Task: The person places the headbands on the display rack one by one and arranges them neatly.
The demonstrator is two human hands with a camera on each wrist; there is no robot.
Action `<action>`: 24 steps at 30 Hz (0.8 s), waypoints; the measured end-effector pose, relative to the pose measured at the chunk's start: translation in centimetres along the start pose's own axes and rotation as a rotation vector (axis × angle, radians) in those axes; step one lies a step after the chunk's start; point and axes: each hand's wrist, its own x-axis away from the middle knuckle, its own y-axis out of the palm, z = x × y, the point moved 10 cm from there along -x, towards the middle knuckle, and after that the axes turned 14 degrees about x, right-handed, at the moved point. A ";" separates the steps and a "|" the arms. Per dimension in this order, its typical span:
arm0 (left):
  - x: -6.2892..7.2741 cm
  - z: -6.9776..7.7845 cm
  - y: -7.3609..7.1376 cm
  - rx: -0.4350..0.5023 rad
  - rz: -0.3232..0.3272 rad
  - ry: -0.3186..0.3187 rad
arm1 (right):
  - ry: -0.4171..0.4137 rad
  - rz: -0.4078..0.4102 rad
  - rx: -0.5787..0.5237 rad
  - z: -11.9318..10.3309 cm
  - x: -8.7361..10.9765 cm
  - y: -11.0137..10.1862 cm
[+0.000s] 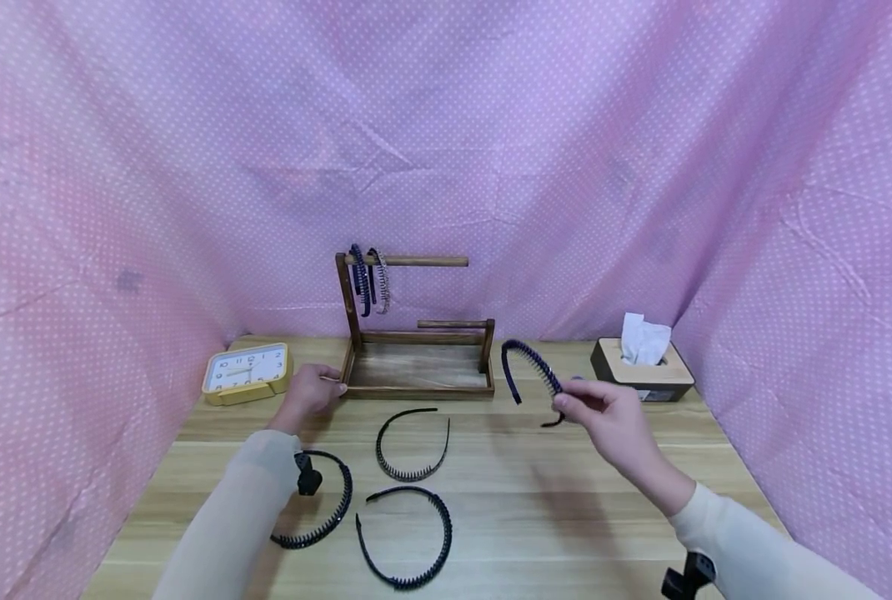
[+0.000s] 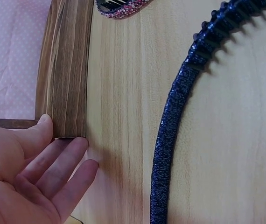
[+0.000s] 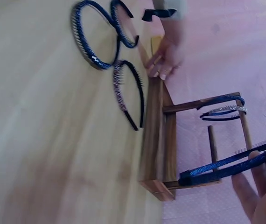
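Observation:
My right hand [image 1: 614, 421] pinches one end part of a dark blue toothed headband [image 1: 532, 354] between thumb and fingers, raised off the table right of the wooden display rack [image 1: 416, 392]. At the rack's front left corner, my left hand [image 1: 311, 390] grips the tray's edge. In the left wrist view the thumb lies on one side of the tray's wooden wall [image 2: 70, 70], with fingertips at its end. From the rack's upper bar [image 1: 431, 262] hang a dark blue headband [image 1: 361, 279] and a silvery one [image 1: 383, 287]. The shorter lower bar [image 1: 446, 324] carries nothing.
On the table before the rack lie a pinkish glittery headband [image 1: 408, 477] and two dark ones, one nearest the front [image 1: 448, 533] and another headband [image 1: 347, 492] partly behind my left forearm. A yellow clock [image 1: 247, 372] stands left, a tissue box [image 1: 641, 375] right. Pink dotted cloth [image 1: 528, 167] encloses the table.

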 end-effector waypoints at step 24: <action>0.1 0.3 0.0 0.001 -0.001 0.026 | -0.017 0.136 -0.214 -4.6 -14.5 4.3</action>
